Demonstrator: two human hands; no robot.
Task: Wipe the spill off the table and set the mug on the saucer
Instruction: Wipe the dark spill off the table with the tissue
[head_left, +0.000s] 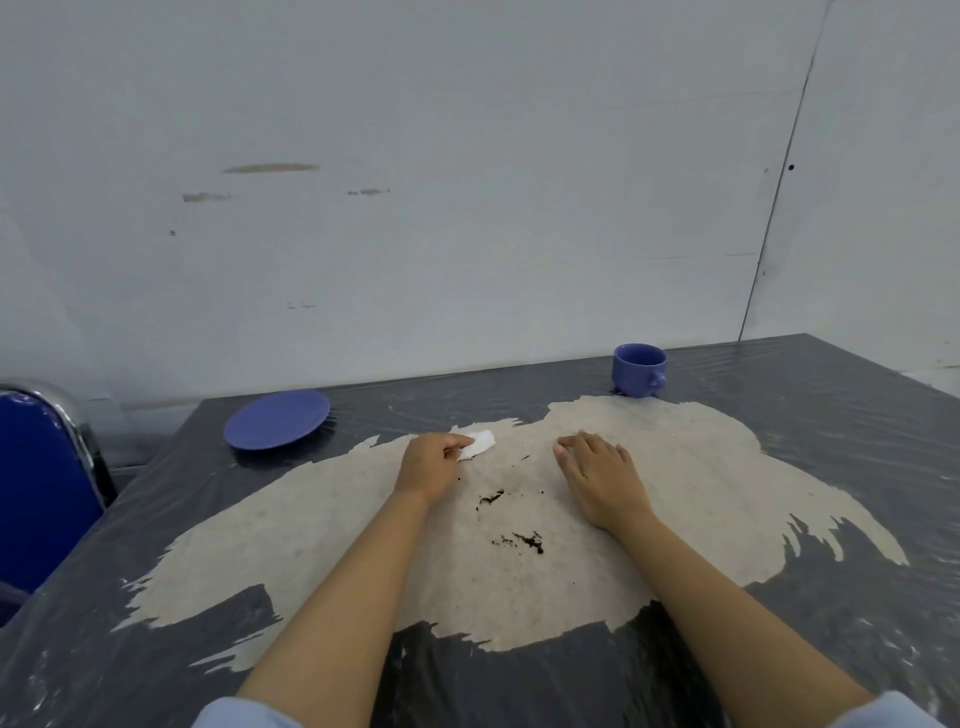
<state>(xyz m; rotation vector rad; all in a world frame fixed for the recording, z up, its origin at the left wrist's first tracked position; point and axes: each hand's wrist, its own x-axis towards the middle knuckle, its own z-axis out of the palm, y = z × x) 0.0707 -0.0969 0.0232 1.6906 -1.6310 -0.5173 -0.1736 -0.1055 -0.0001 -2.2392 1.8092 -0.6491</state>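
A dark brown spill lies on the worn beige patch of the table (519, 597), one blotch (491, 498) between my hands and a larger one (524, 541) nearer to me. My left hand (431, 465) pinches a small white tissue (478, 444) that rests on the table, beyond the spill. My right hand (597, 478) lies flat on the table, palm down, holding nothing. A blue saucer (278, 420) sits at the far left. An upright blue mug (638, 370) stands at the far right, handle toward me.
The table is dark and covered with shiny plastic film (857, 415). A blue chair with a chrome frame (41, 483) stands against the table's left edge. A white wall (467, 182) rises just behind the table.
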